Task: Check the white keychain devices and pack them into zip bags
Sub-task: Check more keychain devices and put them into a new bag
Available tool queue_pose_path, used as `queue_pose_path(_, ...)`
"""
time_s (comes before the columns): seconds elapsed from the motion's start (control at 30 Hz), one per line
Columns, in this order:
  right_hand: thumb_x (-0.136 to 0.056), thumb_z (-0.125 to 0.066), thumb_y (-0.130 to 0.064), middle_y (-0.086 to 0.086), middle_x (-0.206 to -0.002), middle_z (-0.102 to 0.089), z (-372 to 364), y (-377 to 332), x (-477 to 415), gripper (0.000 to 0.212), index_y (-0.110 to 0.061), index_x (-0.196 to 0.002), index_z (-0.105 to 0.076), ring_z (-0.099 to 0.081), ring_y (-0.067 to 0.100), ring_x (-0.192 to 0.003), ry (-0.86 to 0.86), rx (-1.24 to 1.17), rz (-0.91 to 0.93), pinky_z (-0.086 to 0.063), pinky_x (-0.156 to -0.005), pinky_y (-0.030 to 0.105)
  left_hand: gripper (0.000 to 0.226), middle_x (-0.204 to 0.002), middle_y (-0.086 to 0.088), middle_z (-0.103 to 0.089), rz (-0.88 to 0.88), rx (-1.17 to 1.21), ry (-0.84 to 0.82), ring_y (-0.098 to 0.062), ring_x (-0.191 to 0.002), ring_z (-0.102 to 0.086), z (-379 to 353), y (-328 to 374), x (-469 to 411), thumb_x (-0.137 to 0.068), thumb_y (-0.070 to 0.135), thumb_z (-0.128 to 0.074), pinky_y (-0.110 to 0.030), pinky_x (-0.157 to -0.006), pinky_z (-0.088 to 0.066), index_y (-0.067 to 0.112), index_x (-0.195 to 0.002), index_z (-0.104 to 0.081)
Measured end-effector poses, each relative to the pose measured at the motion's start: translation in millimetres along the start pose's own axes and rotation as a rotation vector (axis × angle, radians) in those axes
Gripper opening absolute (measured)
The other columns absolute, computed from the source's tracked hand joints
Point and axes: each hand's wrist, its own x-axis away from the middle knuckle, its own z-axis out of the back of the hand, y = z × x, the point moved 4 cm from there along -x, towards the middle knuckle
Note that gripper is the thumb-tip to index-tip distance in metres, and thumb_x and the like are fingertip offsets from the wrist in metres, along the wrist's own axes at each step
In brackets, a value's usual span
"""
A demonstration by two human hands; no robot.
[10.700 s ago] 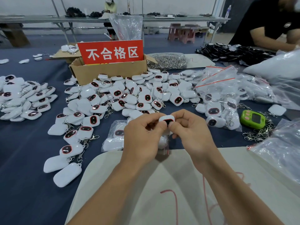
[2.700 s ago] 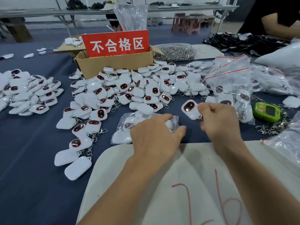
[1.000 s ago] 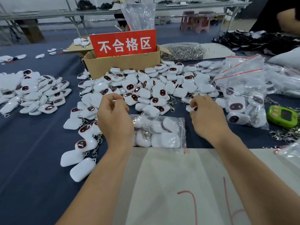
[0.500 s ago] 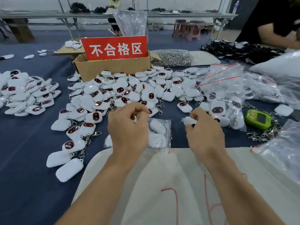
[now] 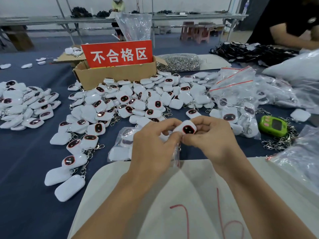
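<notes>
Your left hand (image 5: 155,144) and right hand (image 5: 212,137) both pinch one white keychain device (image 5: 187,129), dark red-rimmed face turned up toward you; its long axis cannot be told.

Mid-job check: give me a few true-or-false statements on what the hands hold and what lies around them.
1. The left hand and right hand both pinch one white keychain device, dark screen facing up. True.
2. The green device lies left of the hands. False: it lies to their right.
3. The red sign stands in the cardboard box. True.
4. The zip bag under the hands is empty. False: it already holds white devices.
</notes>
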Motion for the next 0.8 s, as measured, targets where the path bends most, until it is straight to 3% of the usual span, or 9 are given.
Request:
queue_pose_path(0.1, -0.077, -0.08, 0.005, 0.008, -0.073, -0.068, -3.3, 1.9, 1.6, 0.02, -0.01, -0.092, -0.081, -0.054, 0.011, -0.06, -0.042, -0.196, -0.043, -0.044, -0.055, 0.017, 0.023, -0.079, 0.023, -0.075, 0.118, 0.155, -0.019, 0.004, -0.076, -0.07, -1.2, -6.6, -1.6, -0.086, 0.023, -0.08, -0.006, -0.067, -0.045, 0.044, -0.086, -0.073)
queue_pose_path(0.2, -0.086, -0.072, 0.003, 0.008, -0.078, -0.065, -7.2, 7.3, 0.1, 0.017, -0.007, -0.097, -0.081, -0.047, 0.012, -0.063, -0.044, -0.268, -0.126, -0.045, -0.056, 0.016, 0.011, -0.066, 0.008, -0.072, 0.152, 0.147, -0.107, -0.003, -0.055, -0.056, -6.4, -9.2, -0.2, -0.091, 0.029, -0.074, -0.017, -0.053, -0.039, 0.038, -0.084, -0.074)
queue_pose_path(0.33, -0.089, -0.073, -0.005, 0.009, -0.08, -0.067, -9.7, 10.1, -0.5, 0.011, -0.008, -0.098, -0.08, -0.047, 0.016, -0.068, -0.02, -0.206, -0.18, -0.046, -0.057, 0.018, 0.012, -0.067, -0.004, -0.069, 0.118, 0.088, -0.137, -0.026, -0.064, -0.053, -7.3, -8.9, 0.0, -0.092, 0.03, -0.065, -0.037, -0.058, -0.042, 0.024, -0.088, -0.074)
queue_pose_path(0.5, -0.089, -0.074, -0.011, 0.004, -0.074, -0.067, -14.1, 6.7, 2.6, 0.006, -0.009, -0.092, -0.078, -0.048, 0.015, -0.066, -0.027, -0.2, -0.163, -0.043, -0.053, 0.016, 0.013, -0.061, 0.002, -0.066, 0.107, 0.091, -0.124, -0.016, -0.056, -0.05, -5.3, -9.5, 0.9, -0.092, 0.026, -0.068, -0.026, -0.052, -0.037, 0.03, -0.08, -0.072)
queue_pose_path(0.6, -0.089, -0.072, -0.006, 0.001, -0.069, -0.069, -13.7, 6.1, 2.1, 0.007, -0.011, -0.086, -0.076, -0.051, 0.009, -0.058, 0.055, -0.102, -0.121, -0.044, -0.06, 0.022, 0.017, -0.069, 0.0, -0.072, 0.114, 0.087, -0.141, -0.021, -0.068, -0.064, -4.9, -8.9, 2.2, -0.089, 0.035, -0.063, -0.036, -0.064, -0.051, 0.025, -0.086, -0.076)
queue_pose_path(0.73, -0.092, -0.068, -0.002, -0.005, -0.067, -0.07, -19.1, 1.9, 4.7, 0.014, -0.012, -0.088, -0.077, -0.053, 0.002, -0.054, 0.027, -0.051, -0.072, -0.044, -0.058, 0.018, 0.014, -0.077, 0.017, -0.075, 0.135, 0.066, -0.064, -0.006, -0.072, -0.064, -0.4, -9.0, 3.1, -0.09, 0.032, -0.067, -0.014, -0.061, -0.043, 0.036, -0.098, -0.077)
queue_pose_path(0.8, -0.093, -0.066, -0.001, -0.008, -0.064, -0.068, -19.6, -0.9, 5.8, 0.017, -0.013, -0.089, -0.078, -0.053, 0.003, -0.054, -0.011, -0.034, -0.046, -0.041, -0.052, 0.013, 0.018, -0.081, 0.021, -0.075, 0.141, 0.084, -0.026, -0.003, -0.077, -0.065, 2.1, -7.6, 2.2, -0.092, 0.029, -0.07, -0.01, -0.065, -0.043, 0.041, -0.104, -0.077)
